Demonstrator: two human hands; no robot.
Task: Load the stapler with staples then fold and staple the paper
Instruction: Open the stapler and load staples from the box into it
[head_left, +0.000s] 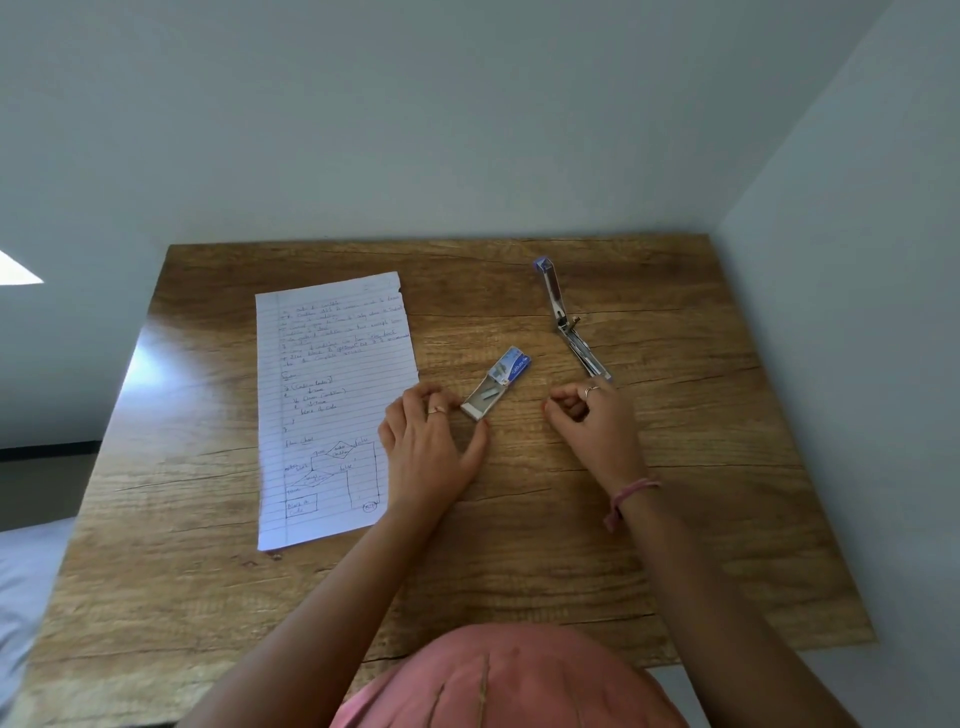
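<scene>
Wood grain runs across the table (519, 545) under everything, and I work across it from the left. Farthest left lies the lined paper (332, 405), flat and unfolded, covered in handwriting with a flowchart at its near end; its right edge slips under my left hand (431, 447). That hand rests on the table with fingers spread, and its fingertips touch the near end of the staple box (496, 384), steadying it without really gripping. The box's tray is slid out toward me, and a short strip of staples (488, 396) lies inside it.

Right of the box, my right hand (592, 415) hovers with fingers curled loosely together; I cannot tell whether anything is pinched between them. Just beyond it lies the stapler (569, 322), swung fully open, its blue-tipped top arm pointing to the far side and its magazine rail running toward my right hand.

I judge the step in hand to be getting a strip out of the tray. To do it well, I should keep the box pinned with my left fingertips, lift the strip by its sides so it does not break apart, and lay it legs-down in the open rail before closing the stapler.
</scene>
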